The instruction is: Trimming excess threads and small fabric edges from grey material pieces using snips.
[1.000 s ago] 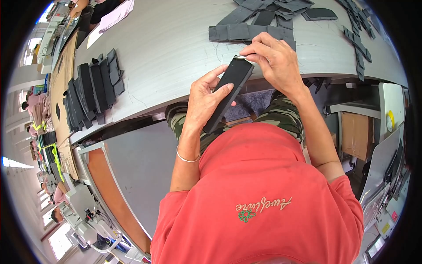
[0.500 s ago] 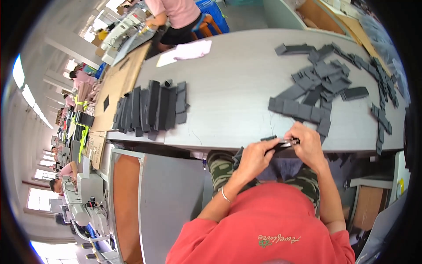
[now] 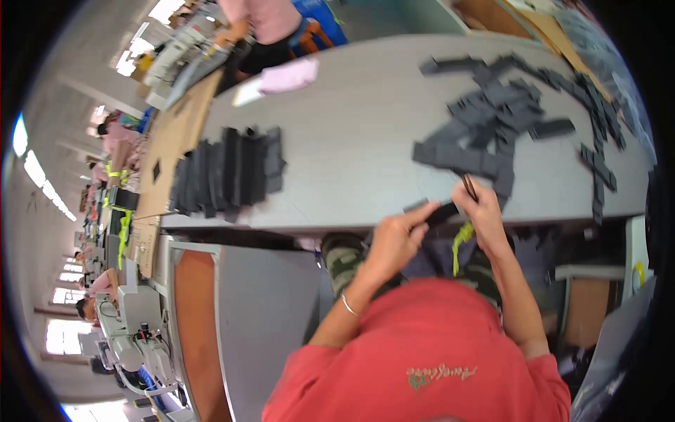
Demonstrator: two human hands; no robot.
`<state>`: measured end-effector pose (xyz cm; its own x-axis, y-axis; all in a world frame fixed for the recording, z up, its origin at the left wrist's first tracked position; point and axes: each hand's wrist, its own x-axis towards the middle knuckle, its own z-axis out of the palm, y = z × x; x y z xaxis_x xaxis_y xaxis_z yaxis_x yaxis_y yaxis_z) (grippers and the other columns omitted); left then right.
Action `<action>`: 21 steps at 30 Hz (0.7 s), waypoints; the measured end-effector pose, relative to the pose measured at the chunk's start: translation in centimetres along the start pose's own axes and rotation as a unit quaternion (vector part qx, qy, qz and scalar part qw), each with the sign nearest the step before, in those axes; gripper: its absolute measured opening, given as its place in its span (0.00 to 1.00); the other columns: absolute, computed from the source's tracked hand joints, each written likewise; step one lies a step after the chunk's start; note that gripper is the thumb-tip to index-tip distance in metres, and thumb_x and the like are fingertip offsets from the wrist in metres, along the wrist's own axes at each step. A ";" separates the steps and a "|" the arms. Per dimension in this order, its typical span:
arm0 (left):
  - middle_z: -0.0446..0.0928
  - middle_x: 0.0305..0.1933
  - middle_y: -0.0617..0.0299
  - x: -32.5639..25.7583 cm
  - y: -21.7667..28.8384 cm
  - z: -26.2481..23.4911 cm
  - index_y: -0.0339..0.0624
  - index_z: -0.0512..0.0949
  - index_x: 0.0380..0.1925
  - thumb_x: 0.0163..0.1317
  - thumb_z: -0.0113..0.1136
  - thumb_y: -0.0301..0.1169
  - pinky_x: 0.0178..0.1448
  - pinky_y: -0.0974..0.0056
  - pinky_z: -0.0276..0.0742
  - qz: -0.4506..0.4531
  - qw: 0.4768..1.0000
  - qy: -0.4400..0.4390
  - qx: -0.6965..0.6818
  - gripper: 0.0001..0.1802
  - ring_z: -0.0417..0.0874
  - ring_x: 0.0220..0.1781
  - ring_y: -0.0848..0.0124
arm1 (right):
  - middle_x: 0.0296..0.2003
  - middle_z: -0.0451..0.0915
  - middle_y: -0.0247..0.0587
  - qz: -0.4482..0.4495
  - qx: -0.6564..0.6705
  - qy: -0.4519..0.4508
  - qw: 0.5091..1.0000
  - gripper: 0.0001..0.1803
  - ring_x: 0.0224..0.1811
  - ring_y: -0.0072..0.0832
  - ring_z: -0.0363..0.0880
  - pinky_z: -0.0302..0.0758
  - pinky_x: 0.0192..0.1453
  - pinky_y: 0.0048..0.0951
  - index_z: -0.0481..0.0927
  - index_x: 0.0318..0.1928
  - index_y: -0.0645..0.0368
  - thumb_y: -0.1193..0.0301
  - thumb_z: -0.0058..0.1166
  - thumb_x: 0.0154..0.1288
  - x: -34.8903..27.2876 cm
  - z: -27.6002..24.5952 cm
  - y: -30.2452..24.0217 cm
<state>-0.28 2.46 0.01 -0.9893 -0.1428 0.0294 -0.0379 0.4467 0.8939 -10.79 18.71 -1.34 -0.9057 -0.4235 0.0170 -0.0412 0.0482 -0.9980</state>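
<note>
Close to the table's near edge, my left hand (image 3: pixel 395 243) pinches a dark grey fabric strip (image 3: pixel 441 213) between thumb and fingers. The strip's other end reaches my right hand (image 3: pixel 484 219), which is closed around a small pair of thread snips (image 3: pixel 470 187), their dark prongs pointing up and away from me. A yellow-green cord (image 3: pixel 460 243) dangles below the right hand. Just beyond lies a loose heap of dark grey fabric strips (image 3: pixel 464 158), joined in folded sections. Farther left, a neat row of dark grey folded pieces (image 3: pixel 228 172) rests on the table.
The grey table (image 3: pixel 344 126) spans in front of me. Pink and white sheets (image 3: pixel 288 76) lie near its far left side. A cardboard-covered surface (image 3: pixel 176 133) adjoins on the left, with sewing machines beyond. A co-worker in pink (image 3: pixel 264 21) is at the far side.
The snips have turned from lying between my hands to pointing upward in my right hand. The yellow-green cord now shows below it. The whole view has shifted slightly.
</note>
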 end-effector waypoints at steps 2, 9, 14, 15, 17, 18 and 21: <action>0.82 0.48 0.61 -0.4 1.5 -0.9 0.43 0.76 0.57 0.60 0.56 0.19 0.34 0.70 0.78 -0.077 0.994 -0.033 -0.069 0.23 0.77 0.27 0.80 | 0.22 0.61 0.19 0.008 0.025 -0.015 1.000 0.10 0.24 0.10 0.55 0.52 0.27 0.19 0.73 0.28 0.55 0.66 0.55 0.64 -0.2 0.7 -1.8; 0.81 0.38 0.58 0.1 -0.2 -1.1 0.34 0.78 0.51 0.62 0.53 0.16 0.33 0.71 0.83 -0.094 0.960 -0.009 -0.263 0.17 0.83 0.32 0.75 | 0.24 0.66 0.19 0.047 0.125 -0.059 0.989 0.09 0.24 0.08 0.57 0.52 0.27 0.16 0.78 0.33 0.57 0.65 0.57 0.66 -0.2 0.9 -2.5; 0.81 0.33 0.58 -0.2 -1.0 -1.4 0.33 0.81 0.39 0.61 0.53 0.15 0.30 0.70 0.82 -0.097 0.945 0.040 -0.310 0.09 0.84 0.28 0.71 | 0.30 0.71 0.24 -0.025 0.029 -0.042 0.998 0.10 0.34 0.13 0.66 0.64 0.40 0.17 0.80 0.40 0.61 0.66 0.57 0.65 -0.5 0.6 -3.1; 0.81 0.32 0.58 -0.2 -1.1 -1.5 0.33 0.81 0.35 0.61 0.53 0.15 0.29 0.70 0.82 -0.089 0.946 0.054 -0.306 0.08 0.84 0.28 0.70 | 0.30 0.71 0.24 -0.024 0.029 -0.044 0.998 0.10 0.34 0.13 0.66 0.64 0.40 0.17 0.80 0.40 0.61 0.66 0.57 0.65 -0.7 0.5 -3.4; 0.80 0.31 0.58 -0.4 -1.2 -1.6 0.33 0.80 0.33 0.61 0.53 0.14 0.29 0.69 0.82 -0.080 0.944 0.068 -0.313 0.07 0.84 0.29 0.70 | 0.33 0.77 0.27 -0.068 -0.029 -0.080 0.994 0.10 0.36 0.14 0.70 0.69 0.40 0.21 0.81 0.42 0.59 0.68 0.59 0.64 -1.3 0.6 -4.4; 0.80 0.29 0.62 -0.4 -1.3 -1.4 0.34 0.81 0.31 0.60 0.52 0.14 0.29 0.72 0.77 -0.065 0.942 0.085 -0.319 0.09 0.80 0.27 0.75 | 0.34 0.79 0.29 -0.050 -0.037 -0.114 0.991 0.09 0.36 0.16 0.73 0.70 0.41 0.21 0.82 0.42 0.59 0.71 0.59 0.62 -1.5 0.5 -4.7; 0.77 0.25 0.69 -0.1 -2.0 -1.3 0.35 0.82 0.28 0.59 0.51 0.14 0.27 0.76 0.66 -0.040 0.948 0.108 -0.296 0.11 0.71 0.24 0.83 | 0.34 0.77 0.33 -0.088 -0.069 -0.164 0.980 0.10 0.37 0.18 0.72 0.70 0.42 0.22 0.82 0.43 0.62 0.73 0.57 0.61 -1.8 0.5 -4.3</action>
<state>0.05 0.45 -1.17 -0.9324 -0.3612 -0.0156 0.0368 -0.1376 0.9898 -8.81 18.83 2.89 -0.6964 -0.7027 0.1457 -0.2620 0.0599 -0.9632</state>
